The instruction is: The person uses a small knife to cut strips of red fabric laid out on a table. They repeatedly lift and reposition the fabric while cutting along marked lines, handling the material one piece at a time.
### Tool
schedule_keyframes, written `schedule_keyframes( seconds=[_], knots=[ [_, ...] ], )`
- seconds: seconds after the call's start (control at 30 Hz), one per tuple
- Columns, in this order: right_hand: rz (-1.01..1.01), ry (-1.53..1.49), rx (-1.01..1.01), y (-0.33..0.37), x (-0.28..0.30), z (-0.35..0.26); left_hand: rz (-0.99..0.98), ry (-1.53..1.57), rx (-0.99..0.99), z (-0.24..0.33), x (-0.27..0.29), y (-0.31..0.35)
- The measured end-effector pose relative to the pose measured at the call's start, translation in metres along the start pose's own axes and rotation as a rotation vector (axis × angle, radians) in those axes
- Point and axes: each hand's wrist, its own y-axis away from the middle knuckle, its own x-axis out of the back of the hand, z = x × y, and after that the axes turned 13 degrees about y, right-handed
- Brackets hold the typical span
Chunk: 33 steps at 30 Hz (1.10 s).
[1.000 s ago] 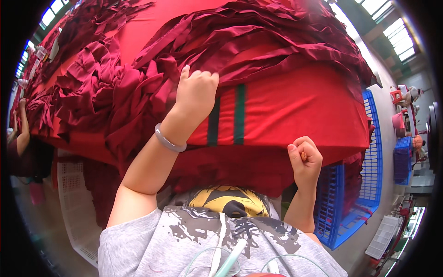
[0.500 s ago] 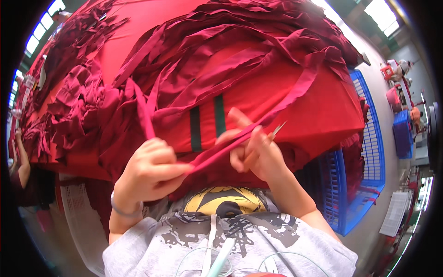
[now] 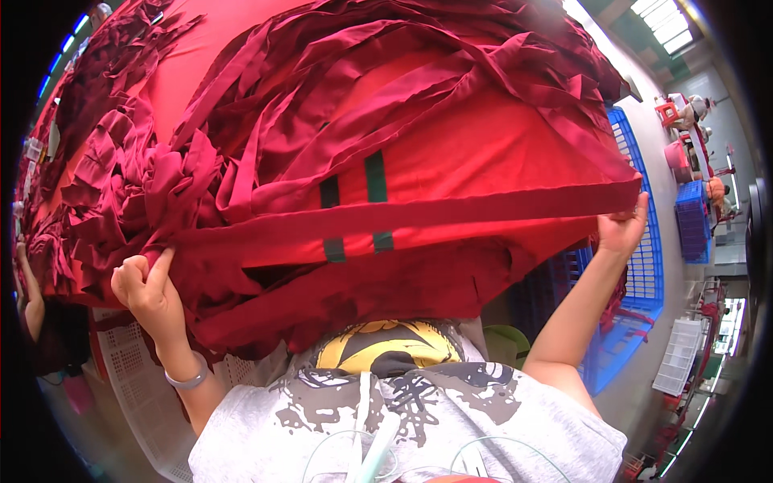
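A long dark-red fabric strip [image 3: 419,212] is stretched flat from side to side above the near edge of the red-covered table. My left hand [image 3: 149,288] pinches its left end, with a pale band on that wrist. At the right end, my right hand [image 3: 624,229] grips the strip near the table's corner, its fingers partly behind the cloth. Whether a pointed tool is still in that hand cannot be seen. Behind the strip, many more such strips [image 3: 338,113] lie in loops, and a crumpled heap [image 3: 121,177] of them rests beyond my left hand.
Two dark green bands [image 3: 376,177] cross the red table cover [image 3: 451,161]. A blue plastic basket [image 3: 644,258] stands on the floor at the right, and a white perforated basket [image 3: 137,378] at the lower left. Another person's arm [image 3: 34,290] shows at the far left edge.
My hands have moved far apart, left and right, and the strip that hung folded between them is now pulled out straight. The pointed tool in my right hand no longer shows.
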Motion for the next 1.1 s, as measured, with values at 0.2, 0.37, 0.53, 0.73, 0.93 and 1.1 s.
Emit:
schedule_keyframes(
  seconds=[0.2,0.37,0.53,0.73,0.93,1.1],
  knots=[
    [0.330,0.266,0.015,-0.060,0.086,-0.075,0.011,0.258,0.164,-0.023,-0.009,-0.002],
    [0.421,0.488,-0.126,-0.083,0.090,-0.059,-0.029,0.391,0.386,-0.050,-0.005,-0.001],
    [0.420,1.195,0.089,-0.087,0.107,-0.048,0.328,0.071,0.109,0.040,0.001,-0.049],
    [0.408,1.458,0.090,-0.113,0.116,-0.050,-0.240,0.590,-0.303,0.136,-0.064,-0.019],
    [0.516,1.397,0.202,-0.129,0.133,-0.076,-0.144,0.626,-0.346,0.095,-0.082,0.020],
    [0.463,0.781,0.295,-0.149,0.164,-0.108,-0.263,0.613,-0.383,0.090,-0.067,0.015]
  ],
)
